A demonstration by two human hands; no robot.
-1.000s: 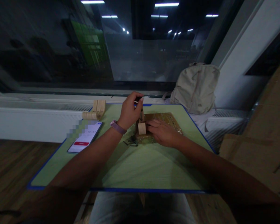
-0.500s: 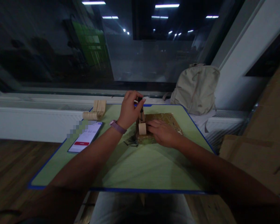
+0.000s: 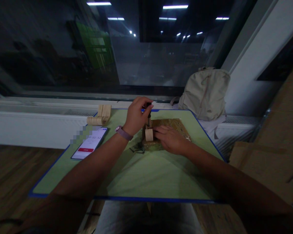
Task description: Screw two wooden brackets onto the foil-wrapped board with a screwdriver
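My left hand [image 3: 136, 113], wearing a watch on a mauve band, is closed around the black handle of a screwdriver [image 3: 149, 114]. The screwdriver stands nearly upright, its lower end at a light wooden piece [image 3: 149, 135] with a rounded front; the tip's exact contact is hidden. My right hand [image 3: 172, 139] lies with outstretched fingers on a flat package wrapped in brown tape [image 3: 178, 125]. Its fingertips touch the right side of the wooden piece, and the thumb is not visible. Small dark pieces, perhaps screws [image 3: 137, 148], lie left of the package.
A phone [image 3: 90, 143] with a lit screen rests on the left of the green, blue-edged table [image 3: 146, 178]. Behind it are more wooden pieces [image 3: 101, 115]. A beige backpack [image 3: 206, 92] leans by the window at the back right, and cardboard [image 3: 258, 156] stands to the right.
My left hand has shifted very slightly with the screwdriver, whose handle now tips a little more to the right. The right hand and the wooden piece stay in place.
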